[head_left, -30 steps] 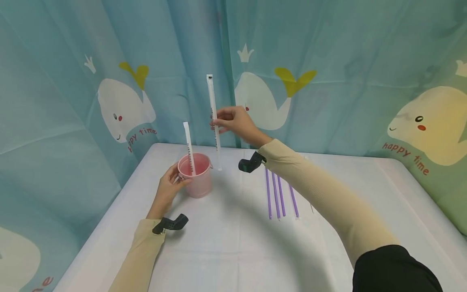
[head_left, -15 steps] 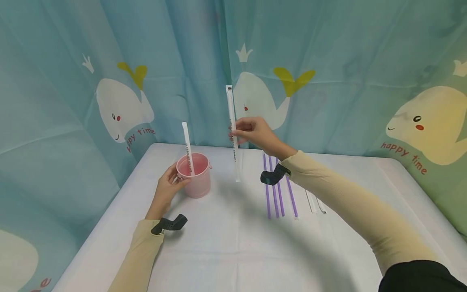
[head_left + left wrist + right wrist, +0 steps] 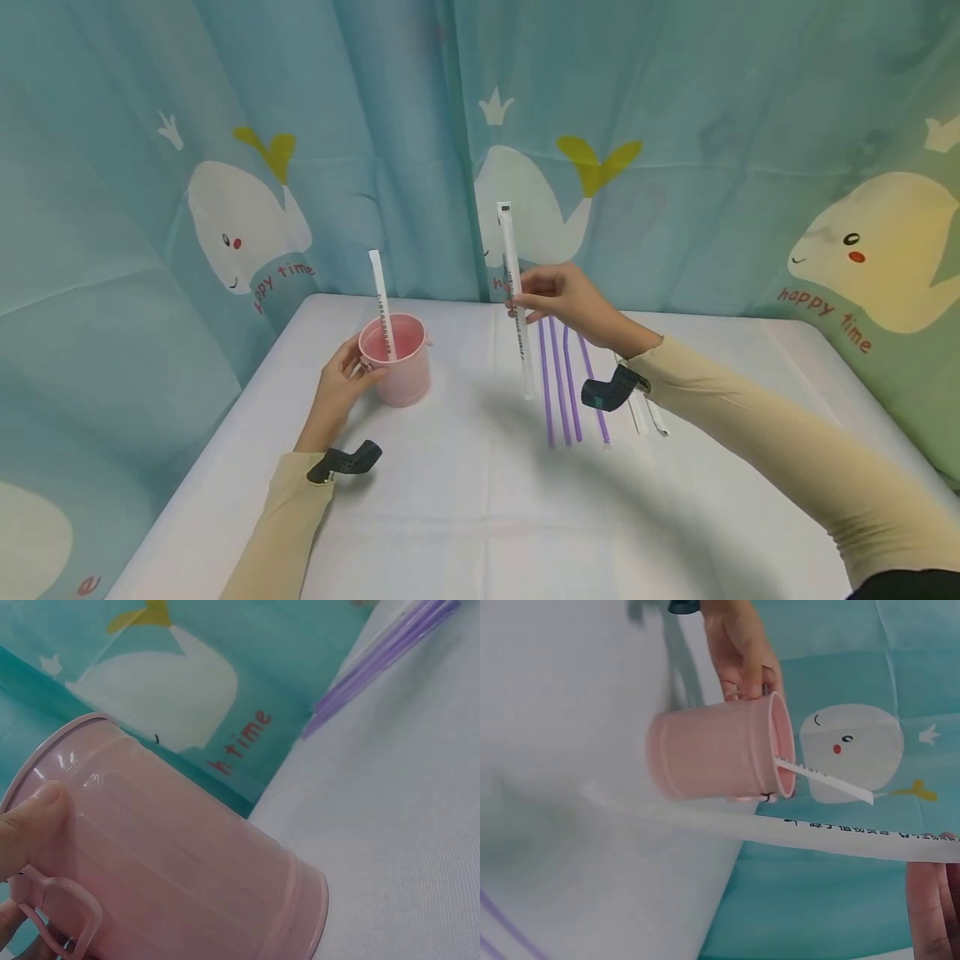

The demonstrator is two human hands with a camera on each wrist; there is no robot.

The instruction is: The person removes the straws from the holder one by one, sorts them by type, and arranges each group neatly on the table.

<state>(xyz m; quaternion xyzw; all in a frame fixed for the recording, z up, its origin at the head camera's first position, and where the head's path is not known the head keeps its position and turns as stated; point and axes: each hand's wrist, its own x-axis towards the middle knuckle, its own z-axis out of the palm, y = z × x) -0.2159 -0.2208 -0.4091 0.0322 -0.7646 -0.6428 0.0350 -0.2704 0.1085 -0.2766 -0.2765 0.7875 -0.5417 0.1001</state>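
Note:
A pink bucket (image 3: 405, 377) stands upright toward the left of the table, and a paper-wrapped straw (image 3: 381, 293) with printed lettering leans inside it. My left hand (image 3: 337, 390) holds the bucket's near left side, with the thumb (image 3: 34, 814) against its wall below the rim. To the right of the bucket, my right hand (image 3: 566, 302) pinches a second paper-wrapped straw (image 3: 516, 308) near its middle. This straw is nearly upright, its lower end over the table just left of the purple straws (image 3: 559, 392). In the right wrist view it crosses in front of the bucket (image 3: 712, 750).
Several purple straws lie side by side right of centre, partly behind my right hand. White straws (image 3: 647, 414) lie farther right, partly hidden by the right forearm. A whale-print curtain (image 3: 405, 167) hangs behind the white table (image 3: 420, 517) and along its sides.
My right hand has moved right and lower with the wrapped straw, away from the bucket and toward the purple straws. The left hand still holds the bucket in the same place.

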